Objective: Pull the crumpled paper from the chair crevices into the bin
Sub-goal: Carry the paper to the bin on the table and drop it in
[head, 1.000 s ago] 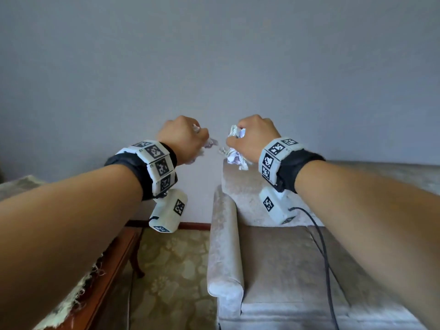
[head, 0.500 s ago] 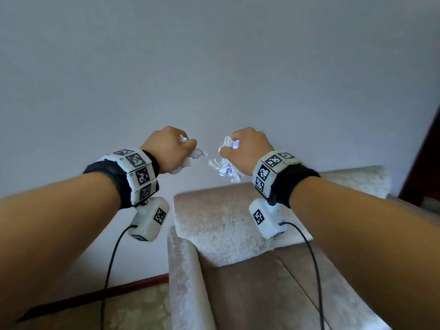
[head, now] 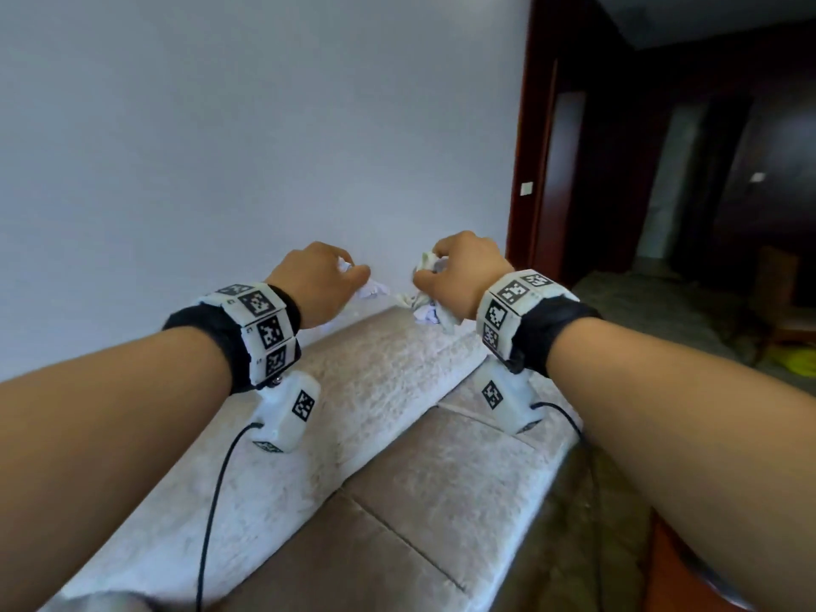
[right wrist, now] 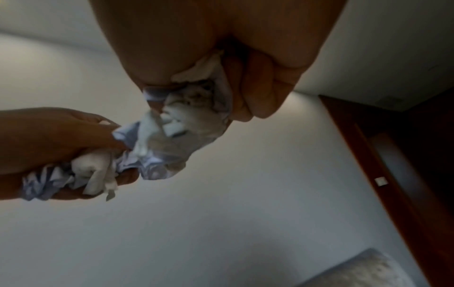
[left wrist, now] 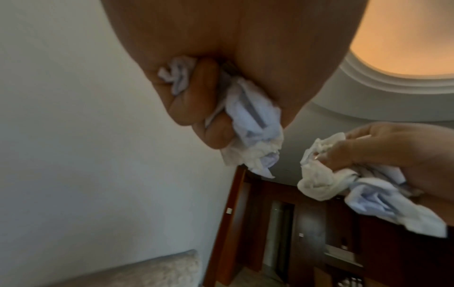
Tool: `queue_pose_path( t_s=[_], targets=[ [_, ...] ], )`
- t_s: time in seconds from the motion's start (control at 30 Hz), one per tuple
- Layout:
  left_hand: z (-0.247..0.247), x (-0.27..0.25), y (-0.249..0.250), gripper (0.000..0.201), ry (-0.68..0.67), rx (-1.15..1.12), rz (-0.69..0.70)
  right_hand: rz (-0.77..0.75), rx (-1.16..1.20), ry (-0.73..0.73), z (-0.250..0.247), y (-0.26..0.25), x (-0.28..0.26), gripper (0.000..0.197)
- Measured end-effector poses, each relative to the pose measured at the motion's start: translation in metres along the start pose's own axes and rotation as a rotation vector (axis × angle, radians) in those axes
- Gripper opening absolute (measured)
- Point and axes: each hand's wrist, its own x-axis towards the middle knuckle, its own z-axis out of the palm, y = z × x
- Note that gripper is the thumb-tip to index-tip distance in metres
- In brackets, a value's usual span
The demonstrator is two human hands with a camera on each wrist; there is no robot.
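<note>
White crumpled paper wads, one clenched in the left hand (head: 319, 282), another (head: 427, 304) bunched in the right hand (head: 461, 276), both held up above the pale plush chair back (head: 388, 368). Extraction looks done for these two; no bin in sight, so the drop remains.

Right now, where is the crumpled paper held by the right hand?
In the head view the crumpled paper sits in the right hand, right of centre, above the chair's backrest, near the left hand.
</note>
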Motion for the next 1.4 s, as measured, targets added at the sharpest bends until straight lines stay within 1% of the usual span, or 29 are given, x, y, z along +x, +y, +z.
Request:
queue_pose_path(
  t_s=[0.2, 0.3, 0.33, 0.4, 0.47, 0.57, 0.73, 0.9, 1.03, 1.2, 1.27, 1.4],
  targets=[
    [0.09, 0.099, 0.095, 0.035, -0.092, 0.009, 0.223, 0.133, -0.061, 0.152, -0.054, 0.126, 0.042, 0.029],
    [0.131, 0.139, 0.138, 0.032, -0.076, -0.077, 0.256, 0.199, -0.104, 0.142, -0.075, 0.18, 0.059, 0.026],
    [0.145, 0.152, 0.151, 0.034, -0.087, -0.098, 0.267, 0.222, -0.113, 0.138, -0.081, 0.197, 0.063, 0.025],
    [0.171, 0.176, 0.178, 0.041, -0.157, -0.136, 0.321, 0.276, -0.126, 0.134, -0.094, 0.229, 0.07, 0.022],
    [0.196, 0.198, 0.205, 0.043, -0.183, -0.181, 0.371, 0.33, -0.154, 0.143, -0.107, 0.261, 0.076, 0.021],
    [0.242, 0.233, 0.245, 0.038, -0.245, -0.236, 0.42, 0.446, -0.178, 0.171, -0.124, 0.317, 0.083, 0.02],
    [0.326, 0.289, 0.309, 0.035, -0.37, -0.284, 0.564, 0.645, -0.27, 0.228, -0.145, 0.411, 0.093, 0.022],
    [0.415, 0.345, 0.373, 0.033, -0.483, -0.318, 0.692, 0.85, -0.32, 0.315, -0.16, 0.495, 0.106, 0.019],
    [0.492, 0.365, 0.426, 0.036, -0.561, -0.293, 0.804, 0.991, -0.303, 0.384, -0.164, 0.56, 0.096, 0.02],
    [0.586, 0.357, 0.483, 0.037, -0.694, -0.307, 0.887, 1.164, -0.252, 0.384, -0.165, 0.646, 0.067, 0.026],
    [0.621, 0.357, 0.507, 0.035, -0.74, -0.296, 0.905, 1.213, -0.211, 0.384, -0.163, 0.687, 0.052, 0.023],
    [0.696, 0.362, 0.55, 0.032, -0.817, -0.276, 0.878, 1.263, -0.159, 0.357, -0.155, 0.775, 0.03, 0.026]
  ],
)
